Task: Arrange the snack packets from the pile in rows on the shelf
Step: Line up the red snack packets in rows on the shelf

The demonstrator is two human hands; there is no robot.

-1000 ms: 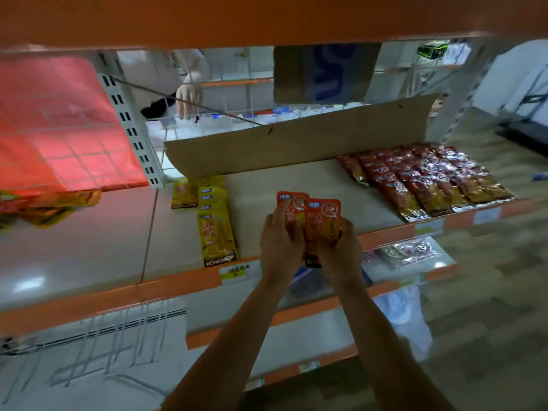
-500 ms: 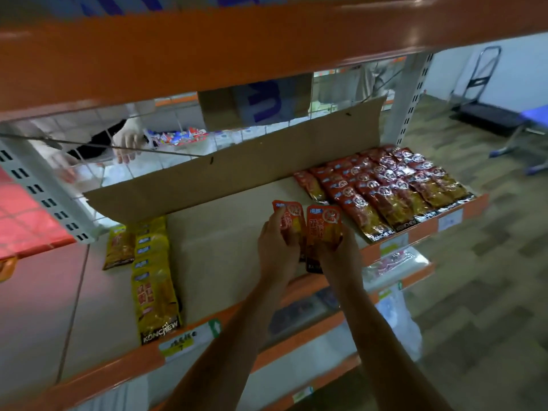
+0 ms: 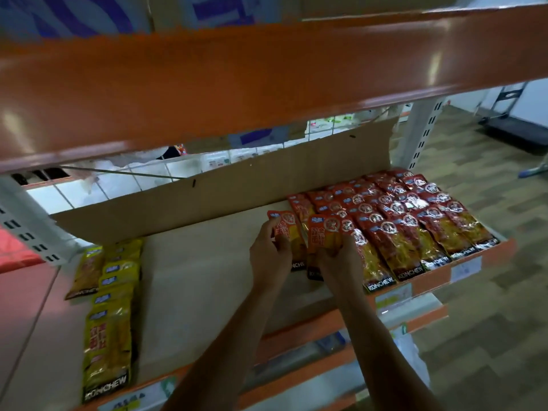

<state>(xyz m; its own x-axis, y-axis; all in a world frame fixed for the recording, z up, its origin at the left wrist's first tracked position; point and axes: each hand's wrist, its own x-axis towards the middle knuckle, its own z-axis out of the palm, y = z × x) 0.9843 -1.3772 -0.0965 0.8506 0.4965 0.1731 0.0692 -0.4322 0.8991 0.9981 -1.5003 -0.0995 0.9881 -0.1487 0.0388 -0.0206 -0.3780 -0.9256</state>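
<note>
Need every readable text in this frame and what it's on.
"KONCHEW": bottom band of the front yellow snack packet.
"KONCHEW": bottom bands of the front-row red snack packets.
Too blurred: Chinese characters on the packets, white price tags on the orange shelf edge, blue print on the cardboard boxes overhead.

Orange-lipped shelf (image 3: 299, 332) lined with cardboard sheet (image 3: 201, 286), back flap upright; red snack packets (image 3: 409, 229) in overlapping rows at right end, yellow packets (image 3: 109, 321) in a column near left edge.
</note>
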